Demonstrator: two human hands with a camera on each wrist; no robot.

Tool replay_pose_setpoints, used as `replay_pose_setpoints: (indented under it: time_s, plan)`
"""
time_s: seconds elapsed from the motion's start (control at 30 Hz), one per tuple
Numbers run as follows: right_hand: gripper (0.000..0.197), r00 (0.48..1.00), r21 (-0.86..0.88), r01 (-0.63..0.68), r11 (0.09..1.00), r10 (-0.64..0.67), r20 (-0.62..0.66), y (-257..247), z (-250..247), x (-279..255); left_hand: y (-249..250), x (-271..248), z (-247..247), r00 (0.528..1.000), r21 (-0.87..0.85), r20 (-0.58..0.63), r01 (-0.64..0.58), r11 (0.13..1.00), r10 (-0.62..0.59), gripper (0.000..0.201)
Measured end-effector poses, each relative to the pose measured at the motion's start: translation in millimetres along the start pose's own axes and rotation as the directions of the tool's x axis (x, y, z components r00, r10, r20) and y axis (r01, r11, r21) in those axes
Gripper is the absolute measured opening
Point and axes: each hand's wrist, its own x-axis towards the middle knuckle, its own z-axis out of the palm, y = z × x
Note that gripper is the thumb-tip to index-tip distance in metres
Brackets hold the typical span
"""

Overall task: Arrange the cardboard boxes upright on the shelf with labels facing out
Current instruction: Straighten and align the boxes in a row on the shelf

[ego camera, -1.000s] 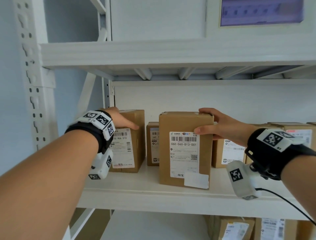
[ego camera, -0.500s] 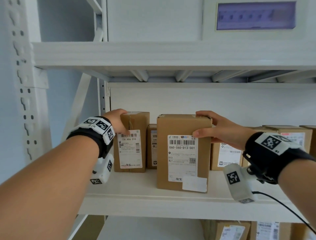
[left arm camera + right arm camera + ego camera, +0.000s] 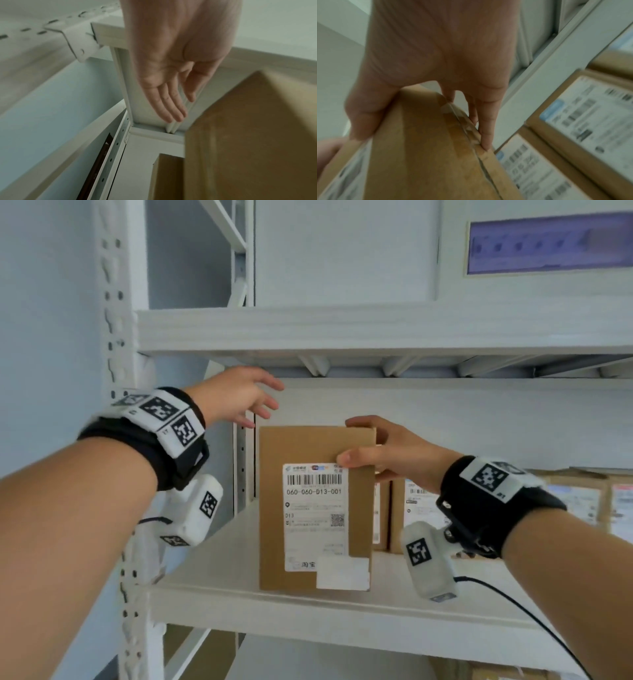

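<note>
A tall cardboard box (image 3: 270,508) stands upright near the front of the white shelf board (image 3: 219,594), its white shipping label (image 3: 315,518) facing out. My right hand (image 3: 356,441) grips its top right corner, thumb on the front face and fingers (image 3: 486,128) over the taped top edge. My left hand (image 3: 267,405) hovers above and left of the box with fingers straight, touching nothing. In the left wrist view the open left hand (image 3: 178,105) is over the shelf's back corner, and a smaller box (image 3: 168,175) stands behind the tall box (image 3: 248,135).
More labelled boxes (image 3: 421,508) stand at the back right of the shelf, others (image 3: 579,501) further right. The upper shelf (image 3: 342,326) hangs close over the hands. A perforated white post (image 3: 116,337) bounds the left end. A black cable (image 3: 531,614) trails from the right wrist camera.
My left hand let go of the smaller box at the left and rose, open. The tall box in my right hand now stands further left, in front of that smaller box.
</note>
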Motion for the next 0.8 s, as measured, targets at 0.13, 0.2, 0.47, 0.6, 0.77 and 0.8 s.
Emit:
replay_pose_setpoints:
  time_s: [0.13, 0.2, 0.47, 0.6, 0.77, 0.8]
  plan:
    - [0.075, 0.999, 0.008, 0.019, 1.000, -0.019, 0.049, -4, 33, 17, 0, -22, -5, 0.963, 0.197, 0.253, 0.047, 0.979, -0.097, 0.052]
    - [0.078, 0.997, 0.015, 0.026, 1.000, -0.027, 0.073, -7, 46, 23, -3, -29, -6, 0.927, 0.337, 0.328, 0.064, 0.939, -0.181, 0.072]
    - [0.088, 0.981, 0.020, 0.001, 1.000, -0.005, 0.193, -4, 59, 35, -3, -26, 6, 0.881, 0.625, 0.373, -0.007, 0.781, -0.290, 0.105]
    - [0.089, 0.938, 0.043, -0.062, 0.997, 0.043, 0.344, -13, 40, 34, 0, -26, 8, 0.878, 0.621, 0.387, -0.022, 0.783, -0.282, 0.114]
    - [0.052, 0.990, 0.017, 0.063, 0.998, -0.064, 0.124, -34, 14, 43, 8, -26, -22, 0.906, 0.645, 0.319, 0.006, 0.764, -0.277, 0.109]
    - [0.045, 0.995, -0.081, 0.097, 0.992, -0.095, 0.021, -34, 13, 49, 12, -27, -29, 0.917, 0.659, 0.289, 0.017, 0.752, -0.275, 0.104]
